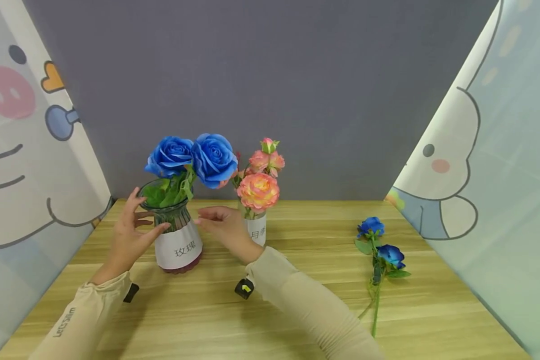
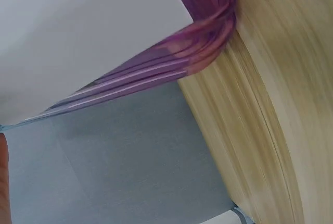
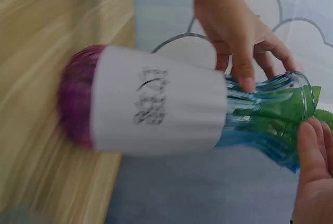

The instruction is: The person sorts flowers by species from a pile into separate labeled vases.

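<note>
Two large blue roses (image 1: 215,159) with green leaves stand in a flared glass vase (image 1: 178,267), blue-green above and purple at its base. A white paper label (image 3: 156,101) with dark characters wraps its body. My left hand (image 1: 132,227) is at the vase's neck from the left; its thumb lies on the front while the other fingers reach round behind. On the other side, my right hand (image 1: 227,229) hovers beside the neck, with its fingers loosely bent and nothing visible in them. From the right wrist view, its fingertips (image 3: 312,138) are close to the rim.
A second labelled vase (image 1: 257,231) with pink-orange flowers (image 1: 258,192) stands just behind my right hand. Farther right, a stem with small blue flowers (image 1: 390,255) lies on the wooden table (image 1: 315,285). A grey panel rises behind, with cartoon-printed curtains at both sides.
</note>
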Available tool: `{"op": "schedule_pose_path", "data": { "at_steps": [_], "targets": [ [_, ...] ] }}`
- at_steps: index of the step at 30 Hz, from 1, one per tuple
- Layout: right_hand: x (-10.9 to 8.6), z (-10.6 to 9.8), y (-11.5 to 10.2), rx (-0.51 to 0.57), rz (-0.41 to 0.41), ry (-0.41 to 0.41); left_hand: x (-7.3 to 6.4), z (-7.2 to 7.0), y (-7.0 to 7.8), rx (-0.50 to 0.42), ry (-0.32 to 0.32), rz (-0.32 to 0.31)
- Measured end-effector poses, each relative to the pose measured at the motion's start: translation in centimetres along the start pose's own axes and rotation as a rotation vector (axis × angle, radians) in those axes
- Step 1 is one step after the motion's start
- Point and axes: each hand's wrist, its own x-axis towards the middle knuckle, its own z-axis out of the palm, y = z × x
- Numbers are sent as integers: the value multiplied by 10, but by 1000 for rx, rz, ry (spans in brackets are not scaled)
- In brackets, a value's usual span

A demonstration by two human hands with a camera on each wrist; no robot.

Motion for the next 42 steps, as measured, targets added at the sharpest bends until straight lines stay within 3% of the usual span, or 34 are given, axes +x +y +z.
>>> {"op": "schedule_pose_path", "data": {
  "at_steps": [5, 10, 14, 18, 29, 35, 42],
  "targets": [
    [-23, -31, 10, -126, 59, -143, 0, 3, 2, -9, 27, -37],
    [-52, -69, 21, -103, 142, -247, -4, 7, 3, 25, 79, -51],
    [-77, -103, 34, -90, 233, -298, -8, 7, 0, 12, 111, -32],
    [-95, -130, 43, -90, 331, -294, -9, 6, -3, 0, 119, -29],
    [-103, -206, 51, -42, 409, -143, -7, 8, 1, 33, 96, -43],
    [-101, -256, 54, -42, 467, 28, -9, 9, 0, 29, 111, -56],
    [-100, -306, 61, 48, 524, 255, -9, 10, -1, 44, 153, -48]
  ]
}}
